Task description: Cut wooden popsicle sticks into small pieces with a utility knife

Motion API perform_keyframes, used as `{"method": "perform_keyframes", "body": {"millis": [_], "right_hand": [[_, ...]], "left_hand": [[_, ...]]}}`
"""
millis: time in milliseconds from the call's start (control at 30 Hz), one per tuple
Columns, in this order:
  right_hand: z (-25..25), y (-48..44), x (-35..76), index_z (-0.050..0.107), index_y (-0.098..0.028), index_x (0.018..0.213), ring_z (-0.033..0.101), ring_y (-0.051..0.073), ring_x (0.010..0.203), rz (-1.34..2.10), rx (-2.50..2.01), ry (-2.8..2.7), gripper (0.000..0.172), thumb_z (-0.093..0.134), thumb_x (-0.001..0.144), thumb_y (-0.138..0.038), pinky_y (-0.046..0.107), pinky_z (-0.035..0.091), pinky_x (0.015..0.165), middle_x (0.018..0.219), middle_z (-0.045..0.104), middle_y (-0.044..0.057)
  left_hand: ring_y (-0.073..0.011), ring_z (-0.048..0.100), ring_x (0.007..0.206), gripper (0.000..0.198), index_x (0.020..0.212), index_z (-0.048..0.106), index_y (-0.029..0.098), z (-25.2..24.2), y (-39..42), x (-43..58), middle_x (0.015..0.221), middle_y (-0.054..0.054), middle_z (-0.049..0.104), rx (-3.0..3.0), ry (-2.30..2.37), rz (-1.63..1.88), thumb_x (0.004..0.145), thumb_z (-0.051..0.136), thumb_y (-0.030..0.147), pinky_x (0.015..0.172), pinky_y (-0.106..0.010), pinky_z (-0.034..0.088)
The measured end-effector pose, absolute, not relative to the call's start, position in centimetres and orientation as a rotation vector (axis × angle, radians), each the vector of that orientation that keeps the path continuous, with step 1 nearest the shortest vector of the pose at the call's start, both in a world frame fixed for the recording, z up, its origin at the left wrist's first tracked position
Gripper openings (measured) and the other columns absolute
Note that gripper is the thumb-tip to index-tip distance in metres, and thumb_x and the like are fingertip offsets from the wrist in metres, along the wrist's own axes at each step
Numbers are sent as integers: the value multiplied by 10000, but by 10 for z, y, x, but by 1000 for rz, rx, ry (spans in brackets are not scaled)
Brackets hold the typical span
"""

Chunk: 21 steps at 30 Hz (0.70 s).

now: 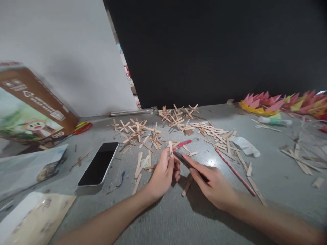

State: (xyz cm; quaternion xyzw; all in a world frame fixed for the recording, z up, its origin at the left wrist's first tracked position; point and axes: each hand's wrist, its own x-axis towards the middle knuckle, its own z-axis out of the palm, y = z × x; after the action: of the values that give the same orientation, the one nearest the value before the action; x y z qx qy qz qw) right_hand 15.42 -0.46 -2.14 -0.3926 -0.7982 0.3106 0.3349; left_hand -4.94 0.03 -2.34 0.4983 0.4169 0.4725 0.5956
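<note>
Upright between the fingertips of my left hand [163, 172] is a short wooden craft stick [171, 148]. My right hand [213, 183] grips a dark utility knife [187, 162], its front end touching or very close to the stick. Behind my hands lies a red tube [185, 144]. One loose stick [187, 185] rests on the table below the knife. A few more sticks [139, 166] lie left of my left hand. Further back are piles of small crossed sticks [138, 131] and a heap of loose sticks [217, 132].
A phone [99, 165] lies at left, near a printed box [33, 105]. To the right are a red pencil [235, 172], a crumpled tissue [246, 146], a glue stick [274, 121] and pink-yellow paper crowns [263, 103]. A black panel [217, 51] stands behind the table.
</note>
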Motion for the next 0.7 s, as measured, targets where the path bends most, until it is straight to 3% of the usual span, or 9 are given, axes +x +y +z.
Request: {"method": "perform_keyframes", "body": {"millis": [100, 267, 700], "right_hand": [[-21, -5, 154, 479, -339, 1615, 763, 209, 1107, 818, -1026, -2075, 526, 463, 1091, -297, 336, 597, 974, 1378, 739, 62], [-21, -5, 154, 483, -299, 1617, 758, 174, 791, 832, -1070, -2103, 524, 440, 1096, -322, 296, 617, 804, 1076, 820, 53], [-21, -7, 154, 447, -275, 1640, 650, 156, 640, 824, -1083, -2132, 536, 420, 1106, -326, 265, 554, 696, 832, 751, 15]], "left_hand": [[-106, 490, 546, 372, 1254, 427, 265, -24, 0, -50, 791, 51, 518, 1179, 975, 1088, 1052, 492, 570, 531, -239, 467], [-115, 492, 532, 380, 1252, 428, 255, -23, -1, -49, 752, 55, 523, 1276, 1081, 1079, 1066, 439, 586, 506, -230, 414], [-128, 469, 544, 385, 1319, 481, 235, -22, -5, -49, 727, 35, 552, 1437, 1226, 1066, 1094, 378, 530, 525, -246, 387]]}}
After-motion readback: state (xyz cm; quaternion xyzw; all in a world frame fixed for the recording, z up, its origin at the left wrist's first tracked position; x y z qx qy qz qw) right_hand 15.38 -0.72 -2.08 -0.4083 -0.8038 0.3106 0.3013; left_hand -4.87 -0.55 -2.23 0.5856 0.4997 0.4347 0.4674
